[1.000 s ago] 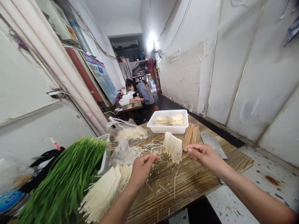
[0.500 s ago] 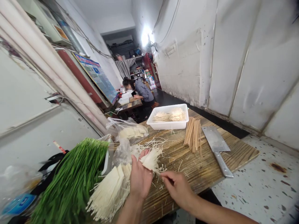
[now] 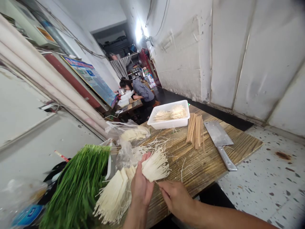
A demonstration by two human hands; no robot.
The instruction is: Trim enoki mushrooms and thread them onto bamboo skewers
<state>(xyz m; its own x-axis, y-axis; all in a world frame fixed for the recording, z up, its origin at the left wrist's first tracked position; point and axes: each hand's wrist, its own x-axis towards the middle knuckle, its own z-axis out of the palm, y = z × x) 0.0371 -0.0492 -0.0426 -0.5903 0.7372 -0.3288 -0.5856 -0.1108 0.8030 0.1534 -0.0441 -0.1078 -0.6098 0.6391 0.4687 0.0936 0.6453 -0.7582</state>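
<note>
My left hand is closed on a small fan-shaped bundle of white enoki mushrooms, held just above the wooden board. My right hand pinches at the stem end of that bundle; a thin stick seems to be between its fingers, though it is too small to be sure. A large pile of enoki mushrooms lies to the left of my left hand. Loose strands are scattered over the board.
A heap of green chives fills the lower left. Bamboo skewers, a cleaver and a white tray holding skewered mushrooms sit further back. Plastic bags of mushrooms lie beside them. A seated person works at a far table.
A second ago my right hand held a skewered bundle up near the tray. That bundle is gone from it; both hands have drawn close together on a fresh bundle nearer me.
</note>
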